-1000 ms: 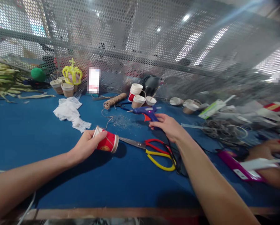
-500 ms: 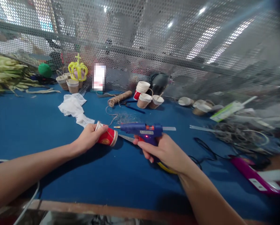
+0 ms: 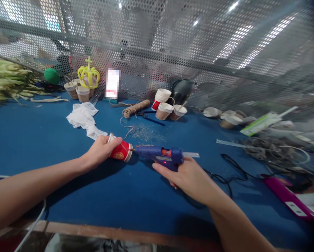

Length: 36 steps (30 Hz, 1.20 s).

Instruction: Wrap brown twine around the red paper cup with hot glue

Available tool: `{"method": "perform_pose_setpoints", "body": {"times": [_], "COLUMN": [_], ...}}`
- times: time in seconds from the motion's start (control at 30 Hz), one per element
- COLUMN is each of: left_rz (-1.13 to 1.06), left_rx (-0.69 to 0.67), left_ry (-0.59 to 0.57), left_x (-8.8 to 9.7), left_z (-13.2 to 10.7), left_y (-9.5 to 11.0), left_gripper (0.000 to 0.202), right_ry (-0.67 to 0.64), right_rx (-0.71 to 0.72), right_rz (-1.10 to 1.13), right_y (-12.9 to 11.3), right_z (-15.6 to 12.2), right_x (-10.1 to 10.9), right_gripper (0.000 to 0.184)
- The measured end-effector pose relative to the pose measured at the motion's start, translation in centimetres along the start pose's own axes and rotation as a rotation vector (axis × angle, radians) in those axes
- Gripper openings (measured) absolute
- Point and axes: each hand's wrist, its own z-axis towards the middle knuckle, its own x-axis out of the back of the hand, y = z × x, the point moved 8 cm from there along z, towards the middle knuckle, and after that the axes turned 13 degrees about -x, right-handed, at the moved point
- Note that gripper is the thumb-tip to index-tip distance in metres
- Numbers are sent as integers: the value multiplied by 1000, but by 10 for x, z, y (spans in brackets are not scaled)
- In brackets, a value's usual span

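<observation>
My left hand grips a small red paper cup lying on its side on the blue table, its bottom facing right. A thin twine strand runs over the cup. My right hand holds a blue hot glue gun with a lit red light and a glue stick poking out the back. The gun's nozzle touches the cup's bottom edge. A black cord trails right from the gun.
A twine roll, several paper cups, white lace cloth, a yellow crown and green leaf strips lie along a perforated metal screen. Tangled cord and a magenta tool sit at right.
My right hand picked the glue gun up from the table's back, carried it toward me and brought its nozzle against the cup. The scissors have dropped out of sight. The left hand kept holding the cup.
</observation>
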Motion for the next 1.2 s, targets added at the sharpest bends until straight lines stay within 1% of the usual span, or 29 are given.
{"method": "perform_pose_setpoints", "body": {"times": [0.1,0.17,0.23,0.43,0.53,0.67,0.83,0.97,1.1,1.2], "left_rz": [-4,-10,-8,13,23,33,29,8,10,4], "left_rx": [5,10,16,4,6,4,17,28,36,45], "left_ry": [-9,-18,-19,-8,0,-1,-3,6,21,9], "left_x": [-1,-2,-2,0,1,0,-1,-2,-2,-3], "left_z": [0,0,1,3,2,2,2,1,1,0], "left_y": [0,-1,-2,-4,-4,-2,-1,0,1,1], "left_gripper": [33,34,34,35,35,35,35,34,34,35], "right_ry": [61,112,136,120,132,160,146,149,185,167], "right_rx": [62,116,149,159,154,152,181,189,238,273], "right_rz": [-69,-102,-115,-200,-212,-229,-281,-314,-323,-339], "right_y": [-4,-7,-10,-15,-16,-15,-14,-15,-18,-19], "right_z": [-1,-4,-6,-11,-11,-10,-11,-12,-14,-16], "right_x": [2,5,5,3,5,6,2,2,4,3], "right_gripper": [31,28,24,19,18,21,24,23,21,19]}}
